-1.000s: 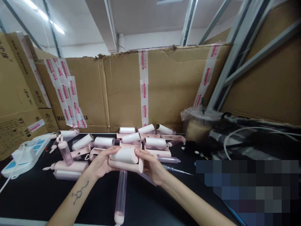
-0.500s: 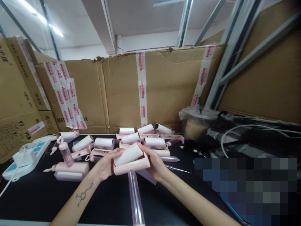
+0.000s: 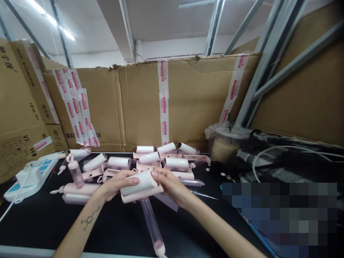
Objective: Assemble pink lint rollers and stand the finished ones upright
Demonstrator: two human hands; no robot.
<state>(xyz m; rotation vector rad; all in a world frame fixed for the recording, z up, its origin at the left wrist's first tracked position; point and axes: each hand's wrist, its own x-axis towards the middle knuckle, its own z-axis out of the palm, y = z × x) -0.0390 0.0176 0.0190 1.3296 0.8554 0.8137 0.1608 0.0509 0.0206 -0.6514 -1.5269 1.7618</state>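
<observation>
White roll (image 3: 139, 182) lies in a pink holder (image 3: 141, 195), raised off the black table (image 3: 118, 233), between the two hands. From my station I read its long axis as running from eight o'clock up to two, nearly in line with the holder, whose pink edge shows along the near side. Neither hand is nearer – both touch.

On my view the left hand (image 3: 115, 186) takes the eight o'clock end, its thumb laid flat over the top of the roll and its other fingers clamped behind and below. I have the right hand (image 3: 174, 186) at the two o'clock end, thumb and fingertips pinched on the roll's rim and the holder's end; its lower fingers are hidden from me. The left forearm reaches in from eight o'clock, the right from four, wrists bent inward.

A clear tube (image 3: 153, 224) slants down from the holder's underside toward five o'clock – I cannot make out the joint.

Farther out, I see other rolls (image 3: 176, 164) from ten round to two o'clock, a pink roller body (image 3: 80, 189) at nine, and the power strip (image 3: 45, 168) beyond it. A screwdriver (image 3: 203, 194) lies at three; a lidded cup (image 3: 225, 145) stands at two.
</observation>
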